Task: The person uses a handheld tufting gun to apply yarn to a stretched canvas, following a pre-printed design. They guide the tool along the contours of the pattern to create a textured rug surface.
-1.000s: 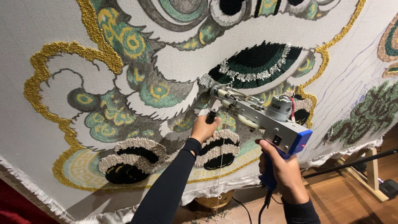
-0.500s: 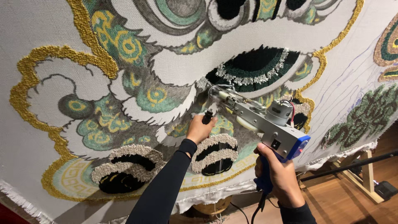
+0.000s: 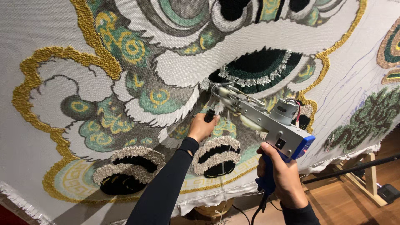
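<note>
Both hands grasp a grey metal tufting gun w/ blue plastic grip [image 3: 266, 121]. Head view: left hand [image 3: 201, 128], black-sleeved, clenched on the gun's black front handle near its nose; right hand [image 3: 281, 175] wrapped round the blue rear grip, black cord hanging below. Gun nose touches a white stretched cloth w/ tufted gold, green & black ornament [image 3: 83, 50]. Wooden frame foot [image 3: 368, 183] at lower right, on brown floor.
</note>
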